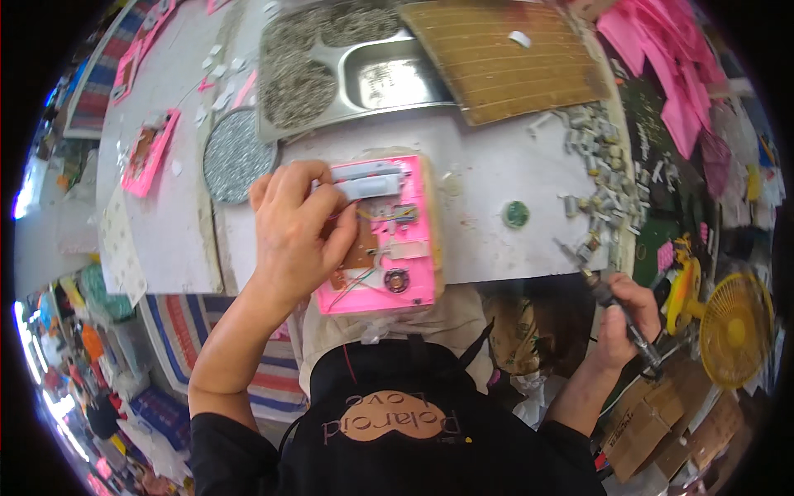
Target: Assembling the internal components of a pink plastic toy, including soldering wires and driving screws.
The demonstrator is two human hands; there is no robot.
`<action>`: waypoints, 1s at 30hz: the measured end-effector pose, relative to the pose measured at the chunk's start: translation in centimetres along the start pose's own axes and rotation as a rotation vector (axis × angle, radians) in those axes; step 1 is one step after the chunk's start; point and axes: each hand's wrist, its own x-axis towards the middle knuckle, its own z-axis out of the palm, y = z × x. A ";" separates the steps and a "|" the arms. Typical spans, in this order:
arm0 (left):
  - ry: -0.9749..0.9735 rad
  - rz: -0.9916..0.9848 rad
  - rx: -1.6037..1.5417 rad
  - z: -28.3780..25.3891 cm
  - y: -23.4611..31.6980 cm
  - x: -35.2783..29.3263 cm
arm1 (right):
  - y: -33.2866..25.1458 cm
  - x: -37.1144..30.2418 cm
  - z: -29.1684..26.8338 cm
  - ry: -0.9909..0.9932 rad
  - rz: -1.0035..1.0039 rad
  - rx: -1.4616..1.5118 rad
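A pink plastic housing (413, 285) lies open on the near edge of the white worktable (488, 165), showing a brown circuit board (361, 250), thin wires and a small round part. My left hand (294, 227) rests on its left side, fingers pressing the grey piece (372, 183) at its top. My right hand (624, 318) is off the table's edge to the right, closed around a soldering iron (612, 302) whose tip points up toward the table.
A metal tray (364, 66) with heaps of small metal parts sits at the back, a brown ribbed board (504, 58) beside it. Small cylindrical parts (600, 169) litter the right edge. A green disc (516, 214), a glittery round dish (236, 155), pink housings (149, 153) and a yellow fan (732, 326) are nearby.
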 end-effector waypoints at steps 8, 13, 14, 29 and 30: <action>-0.014 -0.007 0.003 0.4 0.8 -0.3 | 1.0 5.4 -14.8 0.706 -0.021 0.004; -0.065 -0.066 0.005 0.4 0.8 -0.5 | 5.0 10.9 -16.1 0.730 0.053 -0.168; -0.027 -0.060 -0.017 0.5 0.7 -0.7 | 6.5 12.5 -16.3 0.700 0.052 -0.274; -0.011 0.072 -0.224 0.5 2.5 -3.8 | 0.6 2.2 8.0 -0.082 0.299 -0.067; 0.012 0.107 -0.226 0.6 2.6 -3.3 | -0.5 2.3 10.7 -0.269 0.177 -0.161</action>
